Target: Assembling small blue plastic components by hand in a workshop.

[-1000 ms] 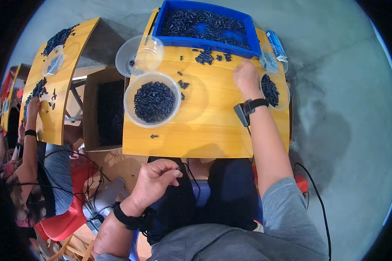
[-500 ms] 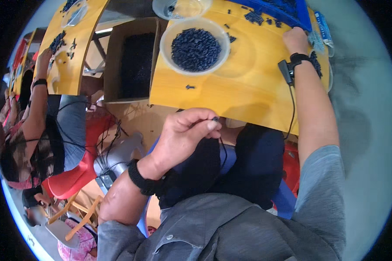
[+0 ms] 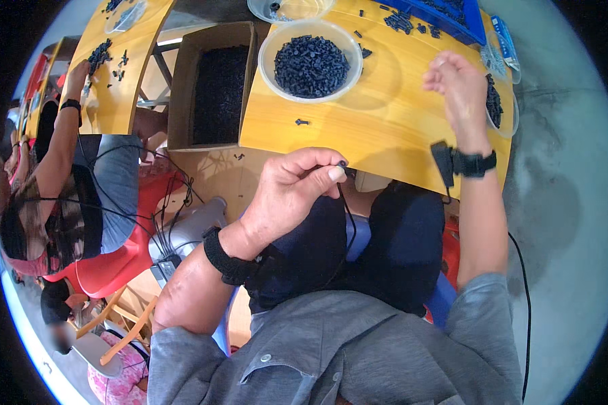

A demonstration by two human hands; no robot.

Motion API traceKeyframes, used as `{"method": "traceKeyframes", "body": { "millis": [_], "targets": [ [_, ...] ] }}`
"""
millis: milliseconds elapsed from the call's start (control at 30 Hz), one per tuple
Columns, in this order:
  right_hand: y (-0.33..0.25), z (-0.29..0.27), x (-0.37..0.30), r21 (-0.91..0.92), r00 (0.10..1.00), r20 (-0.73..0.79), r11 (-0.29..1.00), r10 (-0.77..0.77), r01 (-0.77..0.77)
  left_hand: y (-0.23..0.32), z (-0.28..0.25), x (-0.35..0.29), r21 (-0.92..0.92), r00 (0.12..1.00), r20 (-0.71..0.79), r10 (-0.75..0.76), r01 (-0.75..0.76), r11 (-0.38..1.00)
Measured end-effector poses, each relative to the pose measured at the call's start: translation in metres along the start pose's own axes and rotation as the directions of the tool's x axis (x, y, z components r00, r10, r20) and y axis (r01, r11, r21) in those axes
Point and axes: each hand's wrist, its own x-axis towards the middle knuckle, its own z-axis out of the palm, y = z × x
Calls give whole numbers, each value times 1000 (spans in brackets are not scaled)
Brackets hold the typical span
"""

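Observation:
My left hand (image 3: 294, 189), with a black band at its wrist, pinches a small black plastic part (image 3: 342, 164) between thumb and forefinger in front of the table's near edge. Over the right side of the table, my right hand (image 3: 456, 84) has its fingers curled together; whatever they may hold is too small to make out. A translucent round bowl (image 3: 355, 73) full of small black parts stands left of it. One loose black part (image 3: 302, 122) lies in front of the bowl. At the back, a blue tray (image 3: 446, 21) holds more dark pieces.
The yellow table (image 3: 392, 125) carries scattered black parts (image 3: 398, 21) near the tray. A clear container (image 3: 297, 9) stands behind the bowl. Left of the table, a cardboard box (image 3: 182, 94) holds dark pieces. Another person's hand (image 3: 78, 74) works at the neighbouring table.
My right hand has drawn back from the blue tray toward me, its fingers now in plain view. The left hand keeps its pinch on the black part. The whole view has shifted slightly.

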Motion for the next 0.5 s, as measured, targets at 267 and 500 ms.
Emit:
{"method": "traceKeyframes", "body": {
  "millis": [267, 500],
  "targets": [
    [-44, 45, -125, 64, 830, 553, 990, 67, -123, 4, 4, -1, 40, 1000, -19, -14, 15, 999],
    [-44, 53, -135, 48, 756, 647, 996, -93, 81, 6, 4, -1, 107, 1000, 7, 4, -4, 994]
  ]
}}
